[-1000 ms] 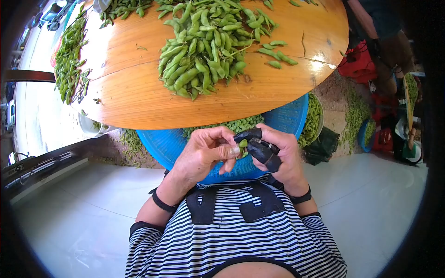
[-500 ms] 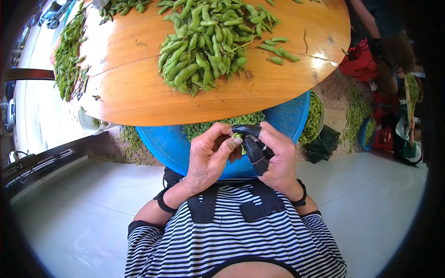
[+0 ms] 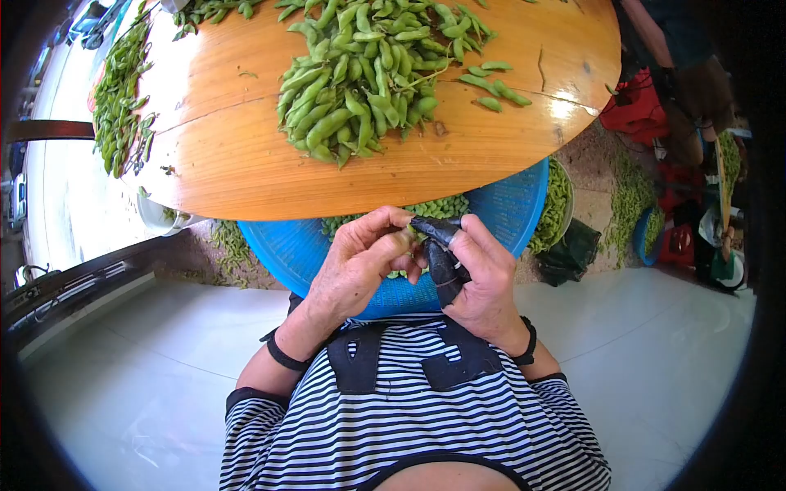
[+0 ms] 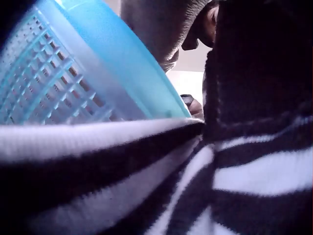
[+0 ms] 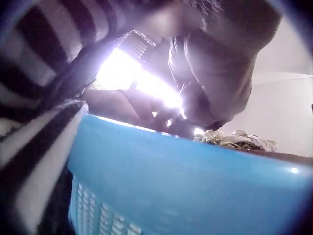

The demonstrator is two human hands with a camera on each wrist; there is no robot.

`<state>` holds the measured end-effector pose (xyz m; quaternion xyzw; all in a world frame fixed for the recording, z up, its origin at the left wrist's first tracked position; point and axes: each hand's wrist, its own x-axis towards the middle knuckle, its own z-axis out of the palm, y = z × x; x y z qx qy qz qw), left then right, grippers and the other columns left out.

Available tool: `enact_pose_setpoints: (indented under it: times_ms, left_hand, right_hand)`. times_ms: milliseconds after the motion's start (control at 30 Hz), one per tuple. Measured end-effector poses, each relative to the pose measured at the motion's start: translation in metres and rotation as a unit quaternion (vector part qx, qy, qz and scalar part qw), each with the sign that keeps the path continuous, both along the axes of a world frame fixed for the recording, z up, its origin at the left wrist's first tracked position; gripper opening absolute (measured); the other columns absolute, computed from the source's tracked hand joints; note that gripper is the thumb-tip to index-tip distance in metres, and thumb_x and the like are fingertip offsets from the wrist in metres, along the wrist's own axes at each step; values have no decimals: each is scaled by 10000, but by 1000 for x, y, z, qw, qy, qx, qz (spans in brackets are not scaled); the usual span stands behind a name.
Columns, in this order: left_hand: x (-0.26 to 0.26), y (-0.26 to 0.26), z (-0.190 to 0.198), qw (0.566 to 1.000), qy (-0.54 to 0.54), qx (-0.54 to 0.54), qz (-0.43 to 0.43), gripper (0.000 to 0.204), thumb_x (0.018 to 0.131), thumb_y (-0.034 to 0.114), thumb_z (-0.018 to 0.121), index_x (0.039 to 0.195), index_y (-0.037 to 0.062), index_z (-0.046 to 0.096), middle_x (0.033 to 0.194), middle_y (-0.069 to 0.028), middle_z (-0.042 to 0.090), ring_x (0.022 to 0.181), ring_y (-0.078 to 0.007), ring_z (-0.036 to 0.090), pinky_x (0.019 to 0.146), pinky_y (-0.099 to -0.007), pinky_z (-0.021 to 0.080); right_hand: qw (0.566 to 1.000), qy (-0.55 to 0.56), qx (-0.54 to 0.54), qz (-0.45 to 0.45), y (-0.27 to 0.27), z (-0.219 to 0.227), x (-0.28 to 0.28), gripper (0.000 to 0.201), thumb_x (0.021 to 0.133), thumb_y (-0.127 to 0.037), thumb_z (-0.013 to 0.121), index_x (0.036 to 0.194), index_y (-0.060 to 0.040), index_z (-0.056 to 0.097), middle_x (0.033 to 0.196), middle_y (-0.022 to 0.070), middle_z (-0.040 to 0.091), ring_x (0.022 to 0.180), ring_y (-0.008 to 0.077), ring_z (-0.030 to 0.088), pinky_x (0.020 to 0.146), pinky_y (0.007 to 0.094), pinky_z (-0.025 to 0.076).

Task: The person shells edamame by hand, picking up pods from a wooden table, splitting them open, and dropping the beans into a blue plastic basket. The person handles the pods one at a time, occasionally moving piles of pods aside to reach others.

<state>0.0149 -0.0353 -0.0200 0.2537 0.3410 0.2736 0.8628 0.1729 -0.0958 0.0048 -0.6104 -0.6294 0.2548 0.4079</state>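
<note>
In the head view my left hand (image 3: 360, 260) and right hand (image 3: 485, 282) meet over a blue basket (image 3: 524, 200). Between their fingertips is a green soybean pod (image 3: 412, 233), mostly hidden; both hands pinch it. Black coverings (image 3: 442, 274) wrap the thumb and a finger of the right hand. Shelled green beans (image 3: 446, 206) lie inside the basket below. The right wrist view has the right hand (image 5: 215, 73) dark against bright light, above the basket's rim (image 5: 195, 156). In the left wrist view the basket's lattice wall (image 4: 54, 73) stands beside the striped shirt.
A wooden table (image 3: 491, 155) overhangs the basket's far side and bears a large heap of soybean pods (image 3: 360, 82). More pods (image 3: 123, 106) line its left edge. A bowl of pods (image 3: 555, 204) stands right of the basket, near a dark green bag (image 3: 569, 254). Pods litter the floor.
Both hands have shifted slightly up and to the left. The right hand's covered fingers have turned and closed in on the pod, which shows less than before.
</note>
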Motion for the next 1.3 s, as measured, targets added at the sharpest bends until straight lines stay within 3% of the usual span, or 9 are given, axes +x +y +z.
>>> enact_pose_setpoints:
  times_ms: [567, 700, 733, 767, 867, 900, 1100, 1233, 1300]
  left_hand:
    - [0, -10, -7, 995, -68, -57, 44, 166, 899, -26, 478, 1012, 46, 575, 769, -31, 571, 627, -99, 501, 547, -231, 379]
    - [-8, -6, -9, 986, 82, 88, -114, 217, 894, 33, 570, 1097, 41, 647, 971, -84, 651, 768, -168, 610, 681, -286, 488]
    - [-9, -4, -5, 923, 145, 326, -143, 184, 877, 45, 602, 1050, 39, 667, 972, -96, 668, 783, -195, 634, 731, -298, 503]
    - [-9, -1, 1, 799, 200, 542, -165, 153, 860, 56, 634, 1003, 38, 687, 974, -108, 684, 798, -222, 657, 780, -311, 519]
    - [-20, 16, 25, 778, 237, 568, -124, 139, 794, 5, 682, 930, 28, 703, 1039, -119, 681, 831, -243, 678, 766, -311, 538]
    - [-24, 23, 30, 773, 260, 572, -89, 158, 779, -17, 687, 931, 24, 703, 1066, -121, 672, 832, -238, 676, 738, -309, 542]
    - [-25, 67, 30, 585, 491, 634, 120, 215, 815, -34, 684, 1027, 1, 680, 922, -107, 635, 758, -192, 637, 659, -285, 520]
    - [-31, 76, 17, 562, 477, 661, 140, 214, 828, -24, 681, 1041, -11, 673, 935, -103, 630, 753, -174, 610, 641, -282, 496]
    - [-34, 77, 19, 636, 488, 586, 120, 204, 835, -18, 681, 1038, -15, 668, 968, -107, 628, 773, -167, 599, 655, -275, 483]
  right_hand:
    - [985, 127, -113, 18, -2, 3, 10, 304, 752, 58, 647, 1050, -1, 652, 743, 66, 498, 638, 169, 531, 563, 299, 416]
    - [920, 338, -173, -100, -13, 3, 26, 202, 938, -41, 511, 1089, 15, 633, 764, 3, 597, 543, 34, 494, 462, 191, 367]
    - [872, 435, -173, -142, -18, 1, 41, 221, 974, -100, 470, 1047, 21, 641, 741, 2, 594, 516, 33, 479, 457, 196, 358]
    - [935, 301, -131, -133, -25, 2, 59, 270, 990, -169, 456, 1009, 19, 648, 723, -1, 586, 479, 41, 459, 451, 191, 340]
    - [962, -20, -88, -257, -44, 4, 117, 286, 735, 32, 552, 990, -21, 672, 716, -20, 573, 653, 44, 487, 551, 202, 373]
    - [940, -193, -125, -253, -47, 13, 133, 304, 862, 61, 523, 1118, -23, 664, 742, 20, 626, 661, 56, 551, 572, 223, 414]
    - [920, -178, -140, -319, -47, 11, 137, 472, 768, 117, 520, 1195, -49, 634, 722, 56, 578, 666, 87, 511, 609, 259, 441]
    - [942, -177, -109, -262, -28, 8, 106, 301, 877, 12, 606, 1173, -31, 635, 725, 100, 589, 651, 100, 536, 602, 264, 452]
    - [968, -102, -73, -217, -17, 7, 92, 287, 854, 30, 607, 1135, -16, 644, 719, 105, 571, 653, 105, 545, 615, 269, 459]
